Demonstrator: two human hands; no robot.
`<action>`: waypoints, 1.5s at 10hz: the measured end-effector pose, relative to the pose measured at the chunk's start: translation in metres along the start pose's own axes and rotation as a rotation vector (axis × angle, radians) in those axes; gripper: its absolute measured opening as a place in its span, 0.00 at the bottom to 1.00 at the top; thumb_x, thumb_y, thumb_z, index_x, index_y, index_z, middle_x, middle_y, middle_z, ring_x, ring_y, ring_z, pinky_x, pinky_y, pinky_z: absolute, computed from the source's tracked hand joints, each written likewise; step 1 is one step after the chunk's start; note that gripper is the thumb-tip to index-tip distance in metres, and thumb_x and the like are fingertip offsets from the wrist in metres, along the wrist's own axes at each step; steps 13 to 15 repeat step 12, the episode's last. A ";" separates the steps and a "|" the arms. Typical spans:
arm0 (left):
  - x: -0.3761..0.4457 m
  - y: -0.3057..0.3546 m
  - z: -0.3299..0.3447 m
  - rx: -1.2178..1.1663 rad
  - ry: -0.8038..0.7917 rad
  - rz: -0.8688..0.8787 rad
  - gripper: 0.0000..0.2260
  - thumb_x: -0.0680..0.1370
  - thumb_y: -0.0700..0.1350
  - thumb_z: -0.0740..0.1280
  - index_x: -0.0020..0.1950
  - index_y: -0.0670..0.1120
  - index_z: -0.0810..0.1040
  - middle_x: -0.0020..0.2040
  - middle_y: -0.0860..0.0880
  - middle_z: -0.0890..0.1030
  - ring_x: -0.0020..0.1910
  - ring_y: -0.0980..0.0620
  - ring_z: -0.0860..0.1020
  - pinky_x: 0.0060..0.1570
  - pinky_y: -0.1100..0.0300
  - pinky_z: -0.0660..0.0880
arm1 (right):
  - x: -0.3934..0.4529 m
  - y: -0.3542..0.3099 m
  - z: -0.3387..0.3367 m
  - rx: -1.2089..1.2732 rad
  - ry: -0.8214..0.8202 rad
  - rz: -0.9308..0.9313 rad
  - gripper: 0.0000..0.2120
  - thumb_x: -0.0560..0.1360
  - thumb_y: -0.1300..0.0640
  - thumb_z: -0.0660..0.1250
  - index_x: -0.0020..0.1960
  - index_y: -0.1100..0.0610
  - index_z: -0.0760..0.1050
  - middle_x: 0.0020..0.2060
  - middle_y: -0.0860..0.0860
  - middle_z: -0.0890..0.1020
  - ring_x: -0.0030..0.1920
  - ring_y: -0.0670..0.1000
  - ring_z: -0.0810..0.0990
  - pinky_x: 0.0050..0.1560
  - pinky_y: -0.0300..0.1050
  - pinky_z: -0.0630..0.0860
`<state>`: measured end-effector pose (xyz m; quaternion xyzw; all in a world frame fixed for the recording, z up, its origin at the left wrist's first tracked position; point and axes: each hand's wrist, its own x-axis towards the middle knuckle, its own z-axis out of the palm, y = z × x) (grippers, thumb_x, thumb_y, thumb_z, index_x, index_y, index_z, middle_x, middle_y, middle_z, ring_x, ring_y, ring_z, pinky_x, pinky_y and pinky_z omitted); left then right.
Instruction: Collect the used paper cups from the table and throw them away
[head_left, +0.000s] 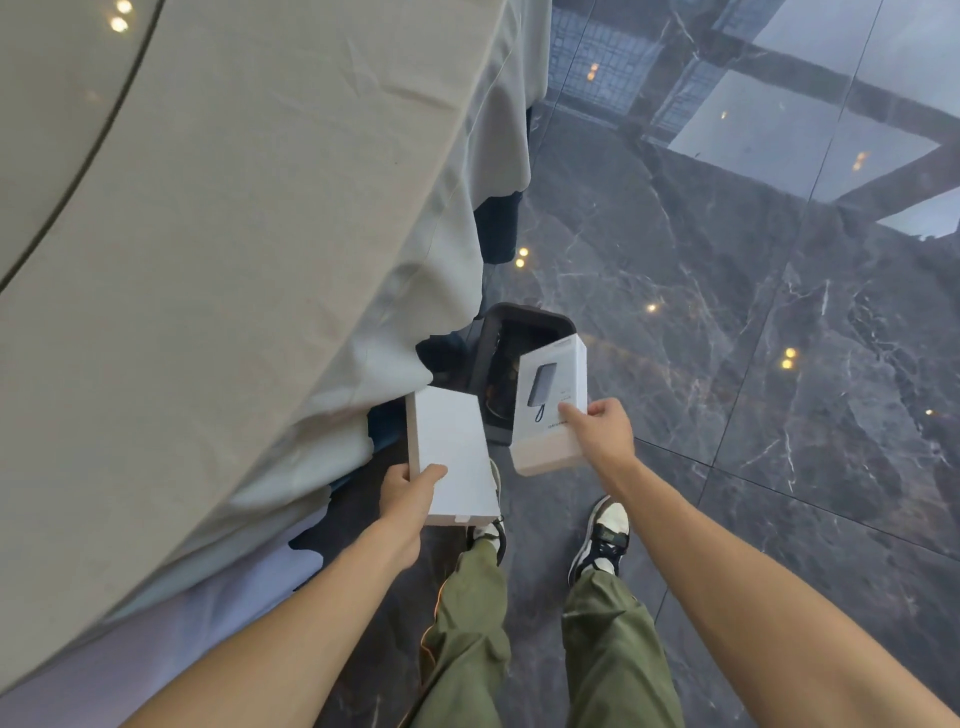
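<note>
My left hand (408, 493) grips a plain white box (451, 452) by its near corner, held beside the table's edge. My right hand (605, 426) pinches a white box printed with a power bank picture (550, 405), held over the near right part of a dark bin (519, 322) that stands on the floor. Inside the bin something dark and brownish shows, too dim to name. No paper cups are visible in this view.
A table draped in grey-green cloth (234, 260) fills the left side, its cloth hanging down next to the bin. The polished dark marble floor (753, 338) stretches to the right. My own legs and sneakers (602, 535) stand just short of the bin.
</note>
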<state>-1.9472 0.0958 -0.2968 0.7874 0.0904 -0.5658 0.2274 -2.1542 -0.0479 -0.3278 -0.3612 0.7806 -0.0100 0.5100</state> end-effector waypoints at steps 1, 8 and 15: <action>0.006 0.005 -0.001 -0.005 -0.024 0.012 0.19 0.79 0.46 0.72 0.68 0.44 0.72 0.62 0.41 0.81 0.61 0.40 0.80 0.64 0.40 0.79 | 0.004 -0.013 0.008 -0.071 -0.038 -0.046 0.18 0.74 0.45 0.72 0.50 0.58 0.72 0.46 0.53 0.79 0.44 0.53 0.79 0.44 0.55 0.77; 0.009 0.035 0.038 0.045 -0.226 -0.023 0.26 0.82 0.46 0.70 0.78 0.42 0.69 0.66 0.43 0.81 0.59 0.44 0.83 0.53 0.54 0.82 | -0.016 -0.001 0.012 0.201 -0.343 0.075 0.07 0.75 0.59 0.71 0.51 0.57 0.74 0.48 0.58 0.82 0.42 0.53 0.82 0.37 0.49 0.78; 0.001 0.031 0.034 0.122 -0.167 0.031 0.15 0.82 0.46 0.69 0.69 0.45 0.77 0.54 0.45 0.84 0.56 0.45 0.85 0.52 0.55 0.81 | -0.014 -0.019 0.016 -0.111 -0.142 -0.085 0.23 0.77 0.48 0.70 0.65 0.57 0.66 0.55 0.51 0.76 0.55 0.55 0.79 0.53 0.53 0.78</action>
